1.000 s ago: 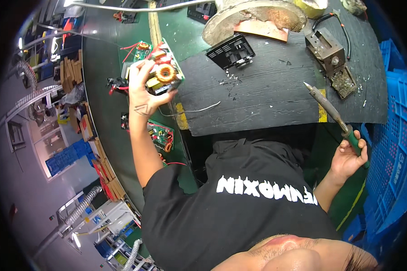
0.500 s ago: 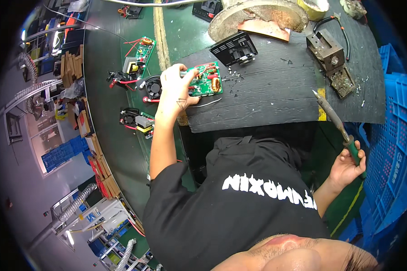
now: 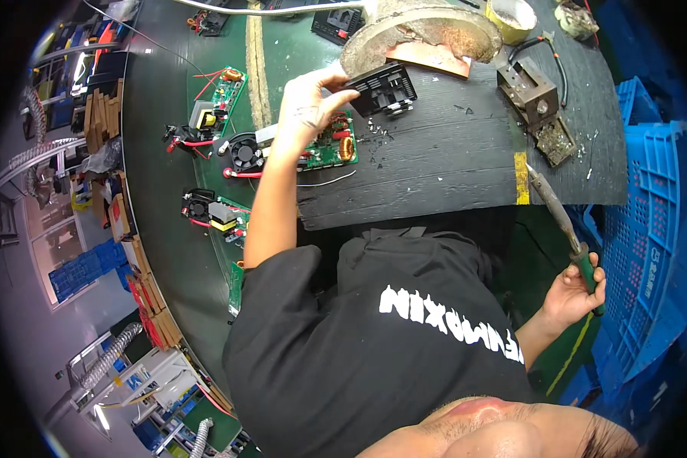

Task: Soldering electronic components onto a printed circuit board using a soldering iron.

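Yellow tub, pale inside, toward tabletop's far right corner. Metal holder with crumb-strewn tray, right edge. Black panel, toward far edge: left hand at its rim, fingers parted (grip: cannot tell). Soldering iron, in right hand. Circuit board, part-hidden by left forearm.
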Demonstrator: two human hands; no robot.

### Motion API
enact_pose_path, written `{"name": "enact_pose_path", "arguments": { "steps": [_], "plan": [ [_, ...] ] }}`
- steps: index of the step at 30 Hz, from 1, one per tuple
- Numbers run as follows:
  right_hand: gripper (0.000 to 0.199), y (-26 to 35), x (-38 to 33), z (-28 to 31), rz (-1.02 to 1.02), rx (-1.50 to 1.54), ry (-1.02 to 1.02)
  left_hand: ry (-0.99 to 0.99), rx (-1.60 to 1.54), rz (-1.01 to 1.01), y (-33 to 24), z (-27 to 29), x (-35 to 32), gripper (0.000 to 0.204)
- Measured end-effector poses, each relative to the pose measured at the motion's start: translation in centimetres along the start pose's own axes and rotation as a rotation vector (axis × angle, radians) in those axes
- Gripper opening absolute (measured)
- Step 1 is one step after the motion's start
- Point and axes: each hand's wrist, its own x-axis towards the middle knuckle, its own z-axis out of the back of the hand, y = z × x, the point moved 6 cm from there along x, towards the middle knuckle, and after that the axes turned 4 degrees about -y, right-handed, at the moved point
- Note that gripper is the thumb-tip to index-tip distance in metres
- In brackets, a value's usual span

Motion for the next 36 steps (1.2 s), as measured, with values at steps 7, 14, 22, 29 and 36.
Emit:
{"name": "enact_pose_path", "arguments": {
  "steps": [7, 14, 22, 29, 36],
  "plan": [
    [0.017, -0.1, -1.9, 2.2, 0.07, 0.047, -0.024, 0.231, 0.021, -0.154, 1.6, 2.0, 2.1, 0.026],
    [0.017, -2.4, -3.1, 1.8, 0.049, 0.083, 0.086, 0.633, -0.294, -0.075, 4.4, 0.0, 4.2, 0.021],
    [0.018, -4.4, -5.9, -0.7, 0.027, 0.096, 0.202, 0.666, -0.418, -0.019, 3.2, 0.4, 4.2, 0.015],
    [0.018, -4.9, -7.8, -1.7, 0.049, 0.029, 0.257, 0.606, -0.439, -0.134, 1.8, 1.3, 3.4, 0.016],
    [0.019, -4.6, -8.6, -1.8, 0.081, -0.006, 0.281, 0.556, -0.406, -0.122, 2.3, 1.2, 3.1, 0.019]
  ]
}}
